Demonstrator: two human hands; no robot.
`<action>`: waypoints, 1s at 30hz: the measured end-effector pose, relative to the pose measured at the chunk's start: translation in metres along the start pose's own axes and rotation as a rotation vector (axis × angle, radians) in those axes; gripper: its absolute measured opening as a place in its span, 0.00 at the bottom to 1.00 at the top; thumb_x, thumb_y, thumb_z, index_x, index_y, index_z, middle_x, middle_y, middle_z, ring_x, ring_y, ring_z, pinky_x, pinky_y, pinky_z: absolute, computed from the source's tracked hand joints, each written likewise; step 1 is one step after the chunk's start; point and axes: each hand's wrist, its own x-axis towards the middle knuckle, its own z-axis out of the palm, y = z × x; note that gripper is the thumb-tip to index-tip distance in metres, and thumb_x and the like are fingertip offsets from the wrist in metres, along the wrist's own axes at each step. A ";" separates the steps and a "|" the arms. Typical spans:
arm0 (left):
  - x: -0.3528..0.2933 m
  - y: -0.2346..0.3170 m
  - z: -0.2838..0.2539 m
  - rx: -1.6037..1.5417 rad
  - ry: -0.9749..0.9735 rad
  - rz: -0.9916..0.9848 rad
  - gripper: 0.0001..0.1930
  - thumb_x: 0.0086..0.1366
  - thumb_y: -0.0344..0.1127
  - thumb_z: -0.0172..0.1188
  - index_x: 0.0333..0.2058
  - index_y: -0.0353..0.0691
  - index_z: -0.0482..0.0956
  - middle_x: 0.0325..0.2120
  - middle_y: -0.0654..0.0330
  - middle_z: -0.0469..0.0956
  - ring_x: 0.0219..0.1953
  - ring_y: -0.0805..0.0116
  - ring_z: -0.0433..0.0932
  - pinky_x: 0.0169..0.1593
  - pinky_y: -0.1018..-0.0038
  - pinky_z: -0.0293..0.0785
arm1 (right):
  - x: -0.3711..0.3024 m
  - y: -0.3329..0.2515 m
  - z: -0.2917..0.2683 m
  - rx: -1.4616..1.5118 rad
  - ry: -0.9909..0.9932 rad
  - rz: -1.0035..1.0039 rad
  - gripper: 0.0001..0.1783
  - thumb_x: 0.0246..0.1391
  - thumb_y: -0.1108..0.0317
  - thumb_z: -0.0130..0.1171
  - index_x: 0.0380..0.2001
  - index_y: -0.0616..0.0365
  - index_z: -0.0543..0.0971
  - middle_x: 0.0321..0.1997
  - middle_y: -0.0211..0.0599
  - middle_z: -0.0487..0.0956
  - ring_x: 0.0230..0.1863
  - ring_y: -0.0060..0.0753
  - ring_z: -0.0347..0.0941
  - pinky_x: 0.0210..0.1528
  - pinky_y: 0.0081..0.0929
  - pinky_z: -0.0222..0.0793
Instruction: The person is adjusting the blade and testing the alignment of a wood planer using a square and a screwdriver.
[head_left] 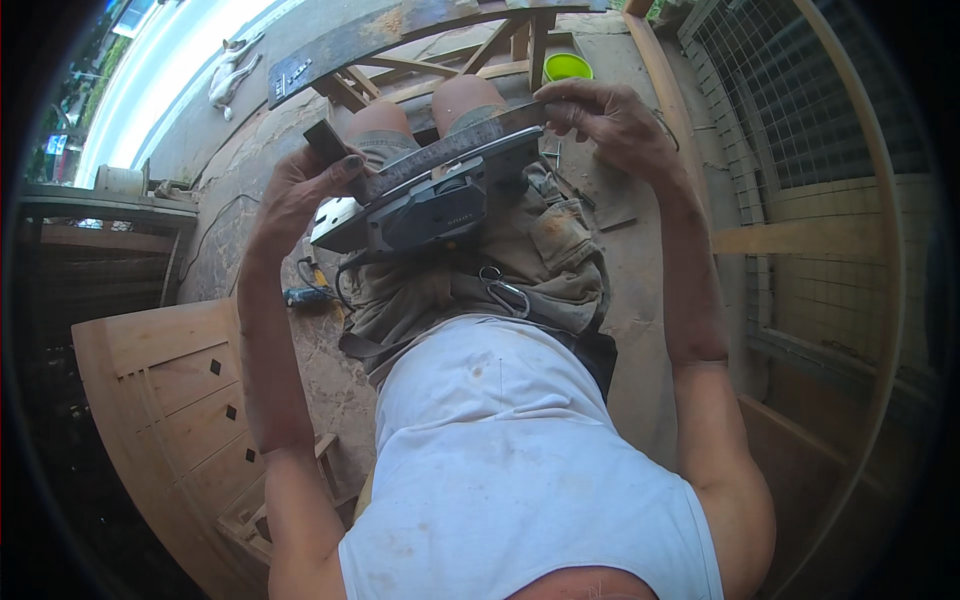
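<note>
Across my lap lies a grey-and-black corded power tool with a silver metal end; its exact kind I cannot tell. Along its far side runs a long, worn dark strip, with a short dark arm at its left end, like a try square. My left hand grips it at that corner, thumb over the edge. At the other end, the fingers and thumb of my right hand pinch the strip's tip. Whether the strip touches the tool is hard to make out.
A low wooden bench stands ahead, with a bright green bowl by it. To the left are a carved wooden panel, another power tool on the floor and a lying dog. A wire-mesh frame rises at right.
</note>
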 end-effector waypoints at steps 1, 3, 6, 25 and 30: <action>-0.002 0.001 0.001 0.001 -0.001 -0.003 0.17 0.78 0.45 0.69 0.52 0.37 0.85 0.42 0.57 0.90 0.47 0.67 0.89 0.57 0.66 0.83 | -0.001 -0.003 -0.001 0.006 -0.003 -0.016 0.17 0.74 0.64 0.66 0.58 0.61 0.87 0.44 0.34 0.90 0.43 0.23 0.84 0.50 0.26 0.81; -0.002 0.002 0.001 0.009 0.020 -0.005 0.16 0.77 0.45 0.69 0.51 0.37 0.86 0.42 0.57 0.90 0.47 0.68 0.89 0.57 0.65 0.83 | -0.004 -0.003 0.000 0.012 -0.005 -0.026 0.17 0.74 0.63 0.66 0.59 0.60 0.87 0.44 0.34 0.90 0.43 0.23 0.84 0.49 0.26 0.81; 0.001 0.000 0.002 0.008 0.032 -0.001 0.16 0.77 0.45 0.69 0.51 0.37 0.86 0.42 0.57 0.90 0.46 0.68 0.89 0.56 0.65 0.83 | -0.005 0.002 0.002 0.042 0.025 -0.034 0.17 0.74 0.62 0.66 0.59 0.59 0.87 0.43 0.34 0.90 0.42 0.23 0.84 0.48 0.26 0.83; 0.001 -0.001 -0.003 0.053 0.000 -0.021 0.19 0.77 0.47 0.70 0.52 0.35 0.86 0.43 0.57 0.90 0.48 0.68 0.88 0.58 0.65 0.84 | -0.005 0.003 0.009 -0.049 0.119 -0.115 0.18 0.75 0.64 0.64 0.61 0.59 0.87 0.46 0.36 0.91 0.46 0.26 0.87 0.54 0.28 0.83; 0.004 0.000 -0.001 -0.007 -0.034 -0.019 0.22 0.75 0.48 0.71 0.54 0.34 0.86 0.44 0.56 0.90 0.47 0.66 0.89 0.55 0.64 0.87 | -0.006 -0.007 0.002 -0.045 0.010 -0.032 0.17 0.74 0.68 0.64 0.60 0.61 0.87 0.46 0.36 0.91 0.47 0.24 0.86 0.55 0.28 0.82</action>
